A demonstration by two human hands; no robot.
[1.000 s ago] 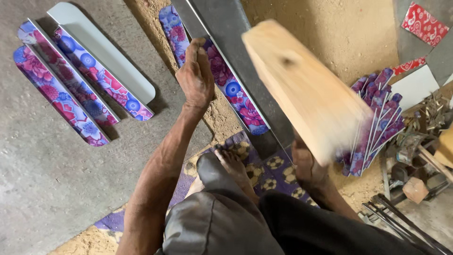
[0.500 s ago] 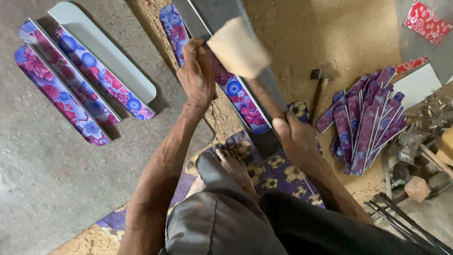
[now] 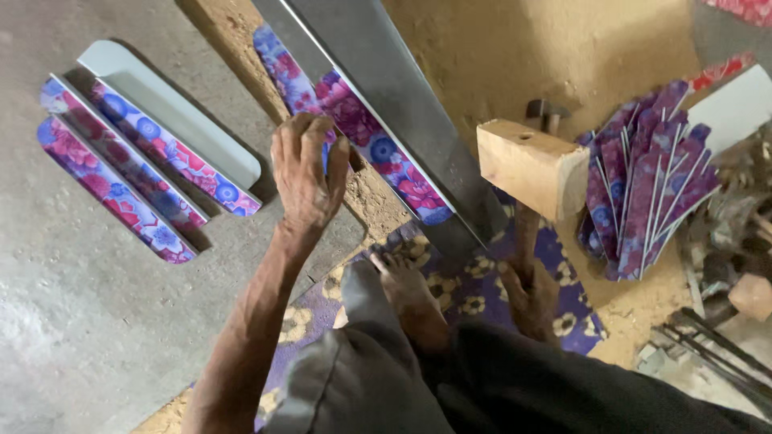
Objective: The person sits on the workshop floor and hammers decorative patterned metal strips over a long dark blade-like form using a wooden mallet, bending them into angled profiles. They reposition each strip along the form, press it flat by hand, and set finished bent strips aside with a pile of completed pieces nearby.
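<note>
A long grey steel bar [image 3: 386, 104] runs diagonally across the sandy floor, with a floral-printed metal strip [image 3: 366, 145] lying along its left edge. The left hand [image 3: 307, 173] rests on that strip, fingers loosely spread. The right hand [image 3: 531, 297] grips the handle of a wooden mallet [image 3: 532, 167], its head just right of the bar.

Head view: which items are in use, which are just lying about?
In use: left hand on floral strip beside grey metal bar; right hand gripping wooden mallet.
Lying about: shaped strips, fanned strip stack, small hammer, scrap tools.
</note>
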